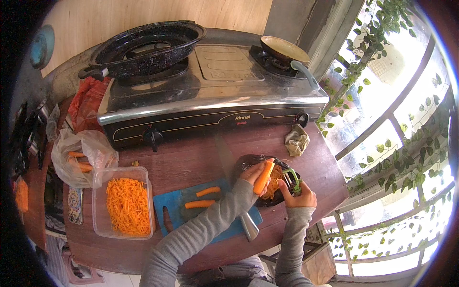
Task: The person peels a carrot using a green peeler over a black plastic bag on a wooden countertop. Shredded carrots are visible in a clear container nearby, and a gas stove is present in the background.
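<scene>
My left hand (pixel 252 175) grips a peeled carrot (pixel 264 177), held tilted above a black plastic bag (pixel 247 161). Orange peelings (pixel 274 179) lie inside that bag. In my right hand (pixel 299 195) is a green-framed vegetable peeler (pixel 294 179), a little to the right of the carrot and apart from it. Under my left forearm lies a blue cutting board (pixel 172 219) with two carrots, one curved carrot (pixel 208 191) and one straighter carrot (pixel 199 204). A knife (pixel 248 226) rests across the board, its handle towards me and part of it hidden by my arm.
A clear plastic container (pixel 95 215) of shredded carrot (pixel 129 208) stands at left, beside a plastic bag (pixel 100 143) with carrots. Behind is a two-burner gas stove (pixel 215 93) bearing a black roasting pan (pixel 143 64) and a frying pan (pixel 287 48). A crumpled cloth (pixel 297 140) lies before its right knob.
</scene>
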The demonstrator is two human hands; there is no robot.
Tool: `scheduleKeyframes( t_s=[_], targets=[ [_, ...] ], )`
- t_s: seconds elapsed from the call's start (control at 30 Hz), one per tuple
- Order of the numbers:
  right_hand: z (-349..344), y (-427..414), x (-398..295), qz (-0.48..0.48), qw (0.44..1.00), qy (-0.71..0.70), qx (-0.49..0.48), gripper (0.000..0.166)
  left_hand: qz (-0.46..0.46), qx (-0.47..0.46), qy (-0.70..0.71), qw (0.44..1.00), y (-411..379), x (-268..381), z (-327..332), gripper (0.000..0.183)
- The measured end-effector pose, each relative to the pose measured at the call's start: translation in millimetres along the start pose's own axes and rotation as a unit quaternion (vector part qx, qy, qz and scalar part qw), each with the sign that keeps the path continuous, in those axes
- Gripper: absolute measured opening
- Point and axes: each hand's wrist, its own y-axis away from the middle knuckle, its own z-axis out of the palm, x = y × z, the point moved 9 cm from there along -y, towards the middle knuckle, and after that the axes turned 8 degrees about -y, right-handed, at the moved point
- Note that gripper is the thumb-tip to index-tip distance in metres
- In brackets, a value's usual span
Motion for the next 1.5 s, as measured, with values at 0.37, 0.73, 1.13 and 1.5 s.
scheduleKeyframes(
  t_s=[0.37, 0.73, 1.13, 1.5],
  targets=[
    [19, 5, -1, -0.064, 0.993, -0.063, -0.079, 0.04, -0.035, 0.019, 0.035, 0.999, 0, -4, -2, 0.032],
    [24, 19, -16, -0.109, 0.98, -0.098, -0.136, 0.021, 0.004, 0.005, -0.026, 1.0, 0, 0, -5, 0.025],
    [30, 19, -20, -0.105, 0.987, -0.016, -0.124, 0.025, -0.025, 0.102, -0.041, 0.994, 4, -5, -16, 0.02],
    [28, 15, -19, -0.069, 0.99, 0.029, -0.116, 0.026, -0.022, 0.077, -0.02, 0.997, 4, -3, -7, 0.02]
  ],
)
